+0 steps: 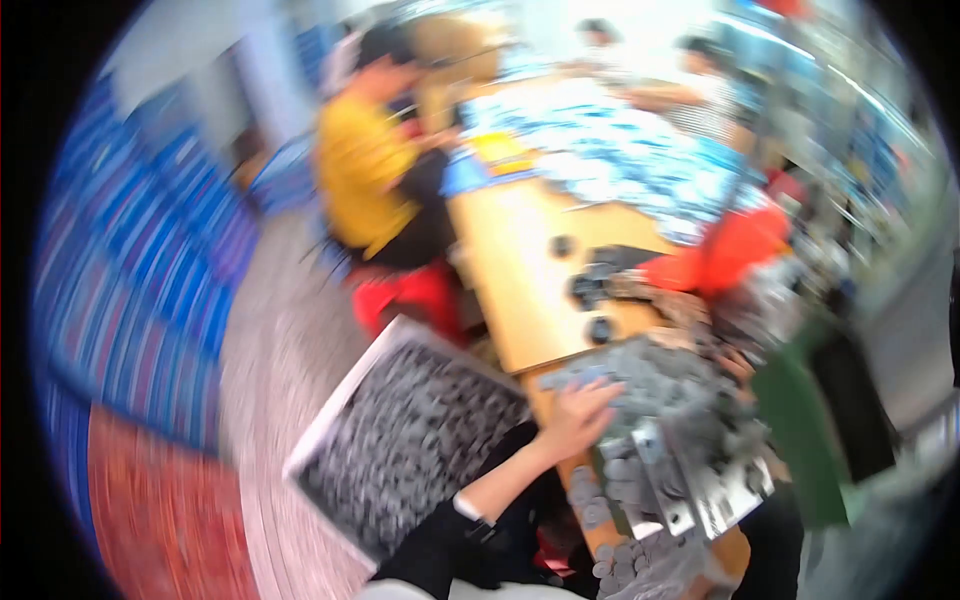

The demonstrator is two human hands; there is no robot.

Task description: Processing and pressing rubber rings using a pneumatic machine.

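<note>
Clock bearings are taken from the left hand (580, 415), with twelve o'clock toward the top of the view. The left hand reaches in from seven o'clock under a black sleeve (430, 545) and lies at the near side of a loose heap of grey discs (660, 385), which spreads from one to four o'clock on the wooden table (510, 250). Its fingers point toward the heap; motion blur and a small bluish patch at the fingertips leave the grip undetermined, so whether a disc is grasped or the fingers are released cannot be told. The right hand is not seen. At four o'clock stands a white-walled rack (715, 500) with discs between its walls; at six o'clock, loose discs (587, 492) lie near the table edge. A large box (340, 395) of dark grey pieces sits at eight to nine o'clock, below table level. Black round parts (600, 330) lie at twelve o'clock, and a green panel (805, 430) is at three. In judgement, sound handling calls for a light fingertip pinch on one disc, lifted from the heap's near edge rather than dragged, with the wrist kept clear of the rack walls. The discs at six o'clock appear most liable to be knocked off; the sleeve should pass well outside them.
</note>
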